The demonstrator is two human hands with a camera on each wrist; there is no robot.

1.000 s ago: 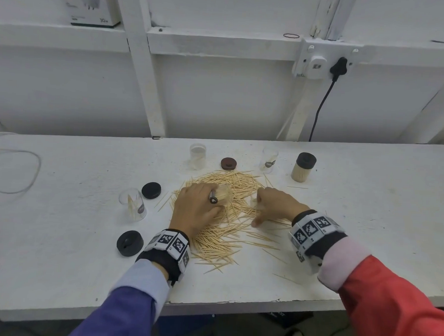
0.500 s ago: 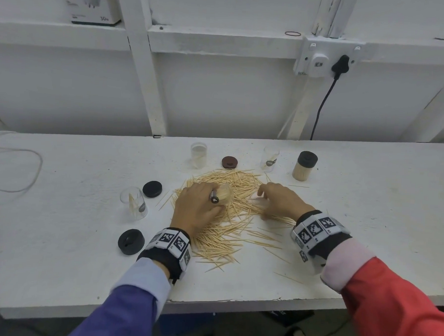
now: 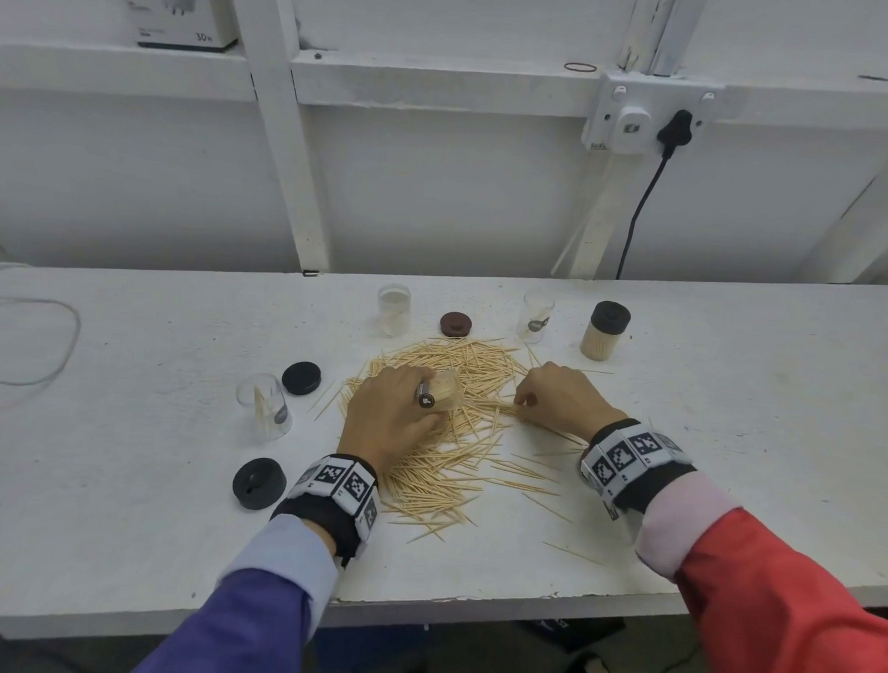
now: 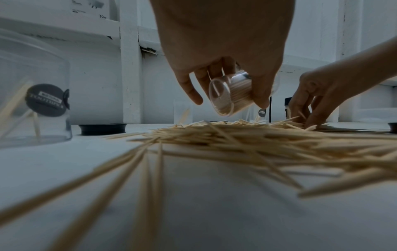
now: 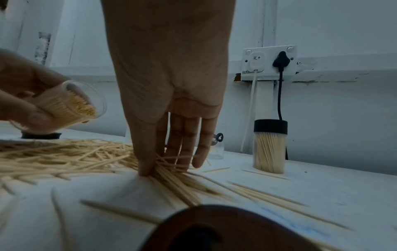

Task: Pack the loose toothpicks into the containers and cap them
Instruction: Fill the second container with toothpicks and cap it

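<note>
1. Left hand [image 3: 386,415]: fingers curled round a clear container [image 3: 441,395], tilted on its side above the pile and already largely filled.
2. Loose toothpicks [image 3: 457,440]: a wide heap at the table [image 3: 114,499] centre, toward its near edge. They are light, thin, stiff and pointed, and they scatter easily, so they are best gathered parallel and pinched mid-length as a bundle.
3. Right hand [image 3: 557,399]: thumb and fingers close on a small sheaf at the heap's right side; apparently not yet lifted.
4. Capped container [image 3: 604,330]: full, upright near the far edge.
</note>
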